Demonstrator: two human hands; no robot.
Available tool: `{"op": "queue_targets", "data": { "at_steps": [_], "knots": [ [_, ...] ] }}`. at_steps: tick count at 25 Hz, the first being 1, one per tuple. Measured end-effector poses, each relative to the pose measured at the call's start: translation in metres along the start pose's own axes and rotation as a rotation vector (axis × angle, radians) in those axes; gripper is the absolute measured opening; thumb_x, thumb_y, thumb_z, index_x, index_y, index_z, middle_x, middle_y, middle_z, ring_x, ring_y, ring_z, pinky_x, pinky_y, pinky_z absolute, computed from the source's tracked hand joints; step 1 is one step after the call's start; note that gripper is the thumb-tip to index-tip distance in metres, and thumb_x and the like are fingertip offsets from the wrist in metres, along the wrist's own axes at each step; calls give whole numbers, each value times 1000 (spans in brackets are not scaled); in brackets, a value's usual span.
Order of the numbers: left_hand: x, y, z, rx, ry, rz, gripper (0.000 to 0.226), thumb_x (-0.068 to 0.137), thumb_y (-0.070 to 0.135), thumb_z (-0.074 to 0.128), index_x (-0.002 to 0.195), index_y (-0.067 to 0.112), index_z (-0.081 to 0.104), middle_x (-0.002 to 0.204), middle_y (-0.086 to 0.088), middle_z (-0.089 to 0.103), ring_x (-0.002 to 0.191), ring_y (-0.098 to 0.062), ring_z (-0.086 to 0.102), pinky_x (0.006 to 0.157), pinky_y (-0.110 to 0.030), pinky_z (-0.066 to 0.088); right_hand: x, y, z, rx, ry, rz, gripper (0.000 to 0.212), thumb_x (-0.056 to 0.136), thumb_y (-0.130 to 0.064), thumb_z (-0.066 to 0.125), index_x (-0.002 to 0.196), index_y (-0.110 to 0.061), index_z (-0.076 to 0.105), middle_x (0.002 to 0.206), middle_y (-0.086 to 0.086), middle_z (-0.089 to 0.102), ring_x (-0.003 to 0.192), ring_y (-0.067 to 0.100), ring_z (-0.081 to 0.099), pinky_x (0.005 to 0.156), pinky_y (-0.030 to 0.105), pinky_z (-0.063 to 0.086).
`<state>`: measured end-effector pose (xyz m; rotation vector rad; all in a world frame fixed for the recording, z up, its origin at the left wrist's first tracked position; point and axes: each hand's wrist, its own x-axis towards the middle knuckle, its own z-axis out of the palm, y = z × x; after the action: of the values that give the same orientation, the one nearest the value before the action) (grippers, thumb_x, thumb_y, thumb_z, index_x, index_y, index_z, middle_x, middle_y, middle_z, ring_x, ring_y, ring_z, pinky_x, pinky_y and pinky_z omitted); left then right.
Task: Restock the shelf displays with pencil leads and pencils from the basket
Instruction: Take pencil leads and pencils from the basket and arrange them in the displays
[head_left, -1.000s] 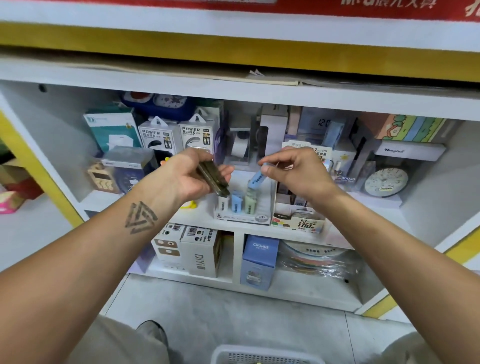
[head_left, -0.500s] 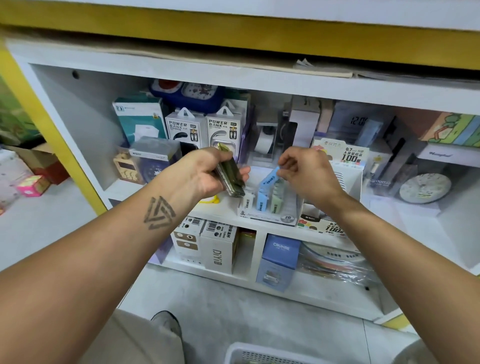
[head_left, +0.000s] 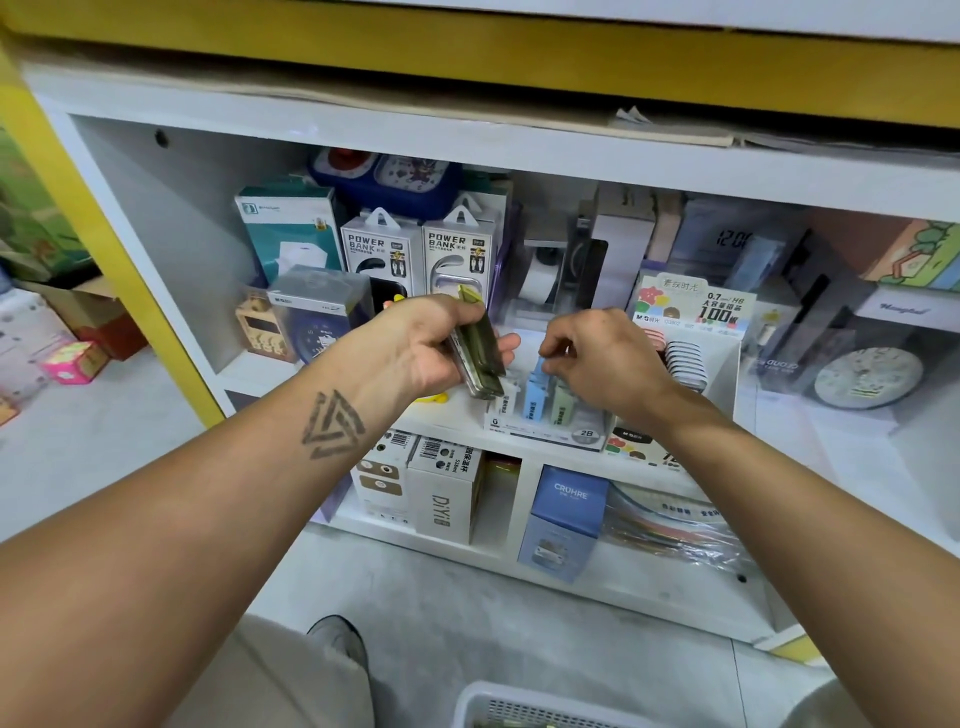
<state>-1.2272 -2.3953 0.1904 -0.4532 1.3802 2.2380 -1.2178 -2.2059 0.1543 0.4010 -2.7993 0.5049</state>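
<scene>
While gripping olive lead cases (head_left: 478, 353) left-handed (head_left: 431, 348), right hand (head_left: 597, 358) pinching blue case (head_left: 535, 387) into "2B" display (head_left: 550, 431).

1. The left hand (head_left: 426, 348) grips a stack of olive-green lead cases (head_left: 478, 358) above the shelf (head_left: 457, 421).
2. The right hand (head_left: 602, 358) pinches a blue lead case (head_left: 535, 389) standing in the white display tray (head_left: 545, 431).
3. A green case (head_left: 562, 402) stands beside it.
4. The basket (head_left: 519, 706) rim shows at the bottom edge.
</scene>
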Motion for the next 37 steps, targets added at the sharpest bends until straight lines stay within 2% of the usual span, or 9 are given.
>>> {"op": "queue_targets", "data": {
  "at_steps": [7, 10, 13, 19, 23, 26, 31, 34, 37],
  "knots": [
    [-1, -4, 2, 10, -28, -11, 11, 99, 3, 51, 102, -4, 59, 94, -24, 68, 101, -38, 70, 74, -49, 55, -3, 5, 1, -78, -140, -71, 29, 97, -10, 56, 118, -20, 73, 116, -5, 65, 109, 17, 56, 93, 34, 49],
    [-5, -9, 11, 47, -105, -29, 18, 97, 2, 53, 113, -3, 61, 91, -23, 71, 71, -31, 74, 61, -48, 59, -6, 3, -12, 356, -55, 149, 24, 98, -15, 60, 118, -20, 72, 99, -13, 69, 83, 6, 62, 75, 13, 46],
    [-8, -17, 27, 136, -217, -51, 20, 96, 5, 54, 113, 0, 64, 95, -19, 73, 75, -26, 74, 65, -44, 60, -13, 2, -35, 851, -4, 315, 17, 98, -22, 64, 110, -14, 72, 78, 0, 74, 63, 13, 63, 55, 19, 45],
    [-12, -38, 70, 241, -367, -69, 17, 95, 8, 59, 108, 1, 67, 98, -18, 72, 84, -27, 73, 83, -46, 59, -35, 25, -72, 1058, 51, 433, 17, 88, -7, 73, 102, 3, 67, 70, 12, 64, 49, 16, 52, 44, 22, 37],
    [-9, -45, 86, 212, -228, -65, 10, 96, 7, 58, 89, 3, 63, 74, -16, 72, 69, -19, 72, 63, -37, 60, -48, 48, -97, 1063, 158, 450, 17, 79, 3, 71, 88, -7, 61, 85, 27, 69, 45, 14, 44, 39, 22, 31],
    [-5, -43, 88, 160, -118, -65, 18, 97, 14, 58, 84, 2, 61, 68, -16, 69, 70, -22, 67, 67, -34, 58, -58, 66, -113, 993, 188, 406, 15, 82, 4, 74, 91, -2, 64, 78, 27, 65, 46, 15, 51, 41, 21, 38],
    [-8, -40, 93, 90, -98, -31, 22, 94, 4, 45, 114, -5, 53, 97, -30, 71, 86, -35, 74, 73, -44, 60, -72, 82, -124, 1065, 123, 346, 11, 89, 3, 67, 101, 4, 67, 82, 19, 74, 74, 24, 74, 64, 20, 57],
    [-8, -46, 98, 100, -151, -49, 26, 100, 2, 40, 123, -4, 48, 109, -32, 68, 101, -40, 70, 85, -50, 56, -72, 85, -126, 828, 191, 315, 7, 93, -3, 66, 99, -4, 69, 83, 17, 75, 63, 21, 71, 53, 25, 53],
    [-8, -51, 100, 179, -173, -63, 25, 102, 3, 42, 122, -3, 55, 119, -27, 66, 106, -36, 67, 83, -50, 53, -70, 94, -127, 575, 275, 314, 5, 91, -10, 71, 95, -13, 74, 85, 7, 75, 59, 11, 64, 58, 30, 53]
  ]
}}
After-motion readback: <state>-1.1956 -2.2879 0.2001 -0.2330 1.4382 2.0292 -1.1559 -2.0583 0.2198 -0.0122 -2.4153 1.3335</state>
